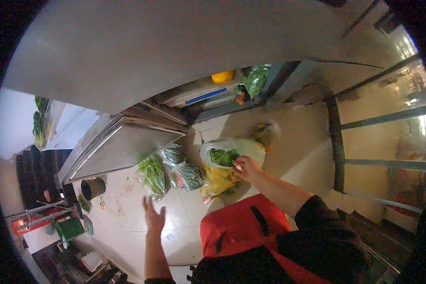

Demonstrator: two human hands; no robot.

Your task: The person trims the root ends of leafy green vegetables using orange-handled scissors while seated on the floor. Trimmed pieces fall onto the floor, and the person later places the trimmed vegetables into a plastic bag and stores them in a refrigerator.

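Note:
My right hand [247, 168] is at the rim of a whitish plastic bag [252, 148], its fingers closed on the edge. Dark leafy greens [223, 157] fill the bag's mouth. Against its near side lies a yellow plastic bag [218, 180], with some greens showing by it. My left hand [154, 214] hangs over the floor with fingers apart and nothing in it. Just beyond that hand is a clear bag of long green stalks [152, 175]. Another clear bag of vegetables [187, 176], with something red inside, sits between the stalks and the yellow bag.
A metal door [127, 149] stands swung out at the left over the tiled floor [120, 209]. Behind the bags a low compartment holds a bag of greens [257, 81] and a yellow-orange item [222, 77]. A dark bucket [93, 188] stands left; a metal rack [383, 163] is right.

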